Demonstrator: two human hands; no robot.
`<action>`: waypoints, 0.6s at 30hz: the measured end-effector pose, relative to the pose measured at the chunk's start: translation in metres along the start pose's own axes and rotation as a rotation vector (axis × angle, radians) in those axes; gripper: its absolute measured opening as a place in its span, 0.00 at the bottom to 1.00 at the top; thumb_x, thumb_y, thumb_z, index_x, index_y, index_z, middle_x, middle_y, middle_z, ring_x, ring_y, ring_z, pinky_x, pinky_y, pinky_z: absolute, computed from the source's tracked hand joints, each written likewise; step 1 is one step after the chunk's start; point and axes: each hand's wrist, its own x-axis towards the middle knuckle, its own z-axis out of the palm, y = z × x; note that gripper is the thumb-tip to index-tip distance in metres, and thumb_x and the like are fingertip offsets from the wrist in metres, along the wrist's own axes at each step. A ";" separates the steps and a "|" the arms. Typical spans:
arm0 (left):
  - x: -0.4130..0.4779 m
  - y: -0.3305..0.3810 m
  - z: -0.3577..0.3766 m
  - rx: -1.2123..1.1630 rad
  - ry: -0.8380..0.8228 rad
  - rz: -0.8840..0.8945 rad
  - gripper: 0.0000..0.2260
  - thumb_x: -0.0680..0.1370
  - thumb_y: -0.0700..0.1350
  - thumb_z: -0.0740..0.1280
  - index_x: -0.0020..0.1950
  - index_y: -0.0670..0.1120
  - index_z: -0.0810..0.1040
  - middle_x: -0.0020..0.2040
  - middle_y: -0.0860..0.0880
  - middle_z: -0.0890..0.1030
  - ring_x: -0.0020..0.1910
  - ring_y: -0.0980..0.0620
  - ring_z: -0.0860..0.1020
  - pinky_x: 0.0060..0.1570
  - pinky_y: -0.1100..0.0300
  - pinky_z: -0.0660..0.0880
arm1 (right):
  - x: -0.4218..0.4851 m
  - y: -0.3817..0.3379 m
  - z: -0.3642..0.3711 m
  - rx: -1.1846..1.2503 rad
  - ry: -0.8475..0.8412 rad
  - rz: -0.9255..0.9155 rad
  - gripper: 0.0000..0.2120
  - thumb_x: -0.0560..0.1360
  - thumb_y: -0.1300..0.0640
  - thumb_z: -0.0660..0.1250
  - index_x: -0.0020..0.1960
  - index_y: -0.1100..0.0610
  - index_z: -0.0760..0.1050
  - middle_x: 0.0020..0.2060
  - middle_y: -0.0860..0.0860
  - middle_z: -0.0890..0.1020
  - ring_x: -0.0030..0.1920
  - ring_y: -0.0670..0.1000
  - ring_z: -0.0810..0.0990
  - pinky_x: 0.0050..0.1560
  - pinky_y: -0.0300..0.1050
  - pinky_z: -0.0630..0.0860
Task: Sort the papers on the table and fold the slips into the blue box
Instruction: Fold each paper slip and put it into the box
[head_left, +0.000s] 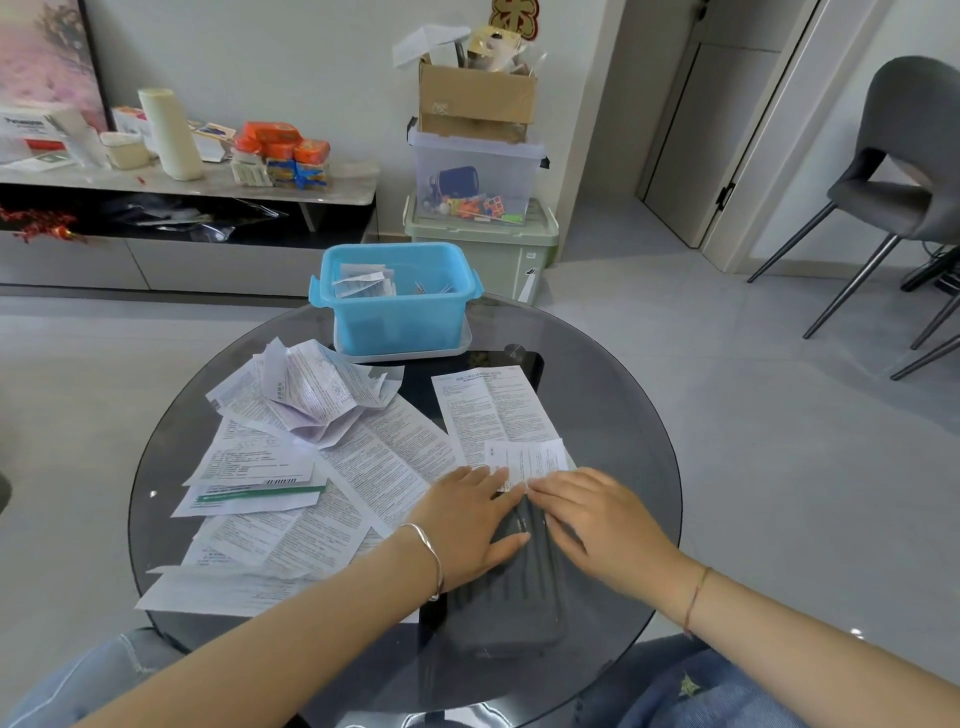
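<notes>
Left hand (470, 514), right hand (597, 525) press a slip (527, 460) — perhaps folded.

The left forearm (270, 639) and right forearm (810, 649) are reaching in from the lower corners, converging; the left hand (467, 525) is lying palm down, fingers straight, thumb spread; the right hand (597, 525) is mirroring it, their fingertips nearly meeting.
</notes>
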 end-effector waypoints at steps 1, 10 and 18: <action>0.000 0.000 0.000 -0.002 0.000 -0.002 0.28 0.82 0.60 0.46 0.79 0.48 0.50 0.78 0.45 0.53 0.77 0.46 0.53 0.74 0.55 0.49 | -0.001 -0.001 0.002 0.006 -0.013 0.007 0.17 0.76 0.54 0.57 0.57 0.55 0.81 0.56 0.46 0.82 0.55 0.46 0.79 0.58 0.42 0.74; 0.000 0.005 -0.002 -0.007 -0.024 -0.023 0.28 0.82 0.59 0.45 0.79 0.46 0.50 0.79 0.45 0.52 0.77 0.46 0.52 0.75 0.54 0.48 | 0.001 -0.001 0.003 -0.016 0.002 0.033 0.19 0.74 0.54 0.56 0.57 0.55 0.81 0.54 0.47 0.83 0.52 0.46 0.81 0.58 0.42 0.75; -0.007 -0.003 -0.004 0.026 -0.044 -0.039 0.28 0.83 0.57 0.47 0.77 0.42 0.54 0.78 0.45 0.56 0.76 0.48 0.56 0.74 0.55 0.48 | -0.004 0.011 -0.002 -0.061 0.045 0.046 0.15 0.69 0.56 0.60 0.48 0.53 0.84 0.50 0.47 0.84 0.49 0.47 0.82 0.60 0.45 0.73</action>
